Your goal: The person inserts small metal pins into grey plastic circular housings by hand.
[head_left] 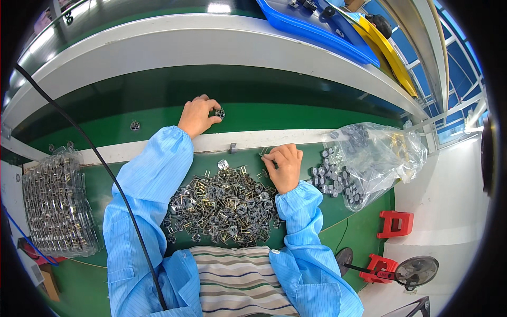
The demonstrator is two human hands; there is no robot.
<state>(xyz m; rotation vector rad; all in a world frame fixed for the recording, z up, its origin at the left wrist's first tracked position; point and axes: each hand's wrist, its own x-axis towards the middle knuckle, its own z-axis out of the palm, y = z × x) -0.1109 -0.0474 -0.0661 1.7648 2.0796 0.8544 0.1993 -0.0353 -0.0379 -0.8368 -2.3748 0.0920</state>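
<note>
My left hand [196, 116] reaches over the white rail to the green belt. Its thumb and fingertips are closed on a small round dark part [219, 113] with metal bits on its face. Just right of the middle, my right hand [285, 165] pinches a small part with thin metal pins [263, 152], partly hidden by the fingers. Between my forearms lies a heap of metal-pinned parts [224, 206] on the green tabletop. One grey round cap [233, 148] sits at the rail's near edge, between my hands.
A clear bag [391, 153] spills grey round caps [327, 174] at right. Stacked clear trays [58, 203] stand at left. Another round part [135, 125] rests on the belt. A black cable [100, 156] crosses my left sleeve. A blue tray [322, 31] sits on the upper shelf.
</note>
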